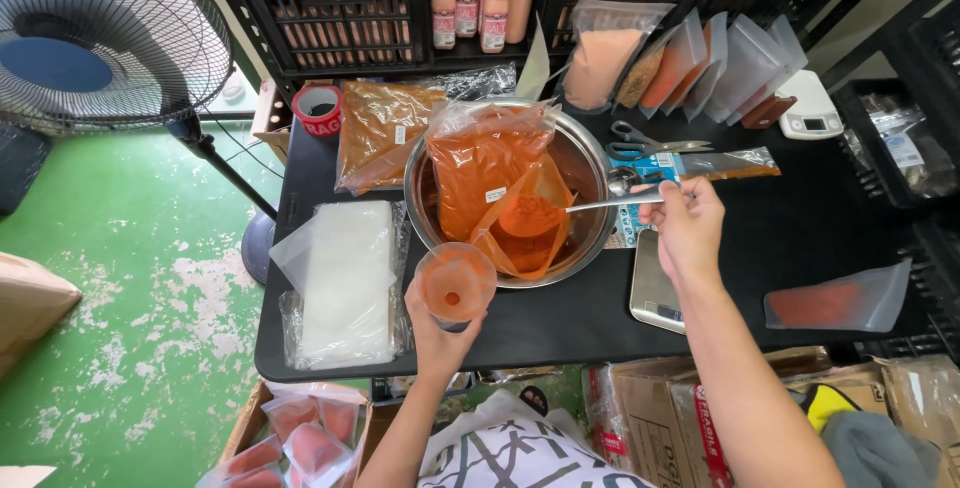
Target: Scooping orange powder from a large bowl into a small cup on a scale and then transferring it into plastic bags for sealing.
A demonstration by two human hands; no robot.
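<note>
My left hand [438, 333] holds a clear funnel [456, 283] dusted with orange powder, upright at the near rim of a steel bowl [585, 163]. My right hand [688, 228] grips a long metal spoon [600, 204] whose bowl end, heaped with orange powder, reaches into an opened plastic bag [525, 223] lying in the steel bowl. A larger sealed bag of orange powder [480, 163] leans inside the bowl behind it.
On the black table [560, 323] lie a stack of clear bags [345, 278], a brown powder bag [380, 128], red tape roll [318, 108], scissors [640, 143], a flat scale [655, 293], a filled pouch [840, 300] and standing pouches [700, 63]. A fan [100, 38] stands left; boxes sit below.
</note>
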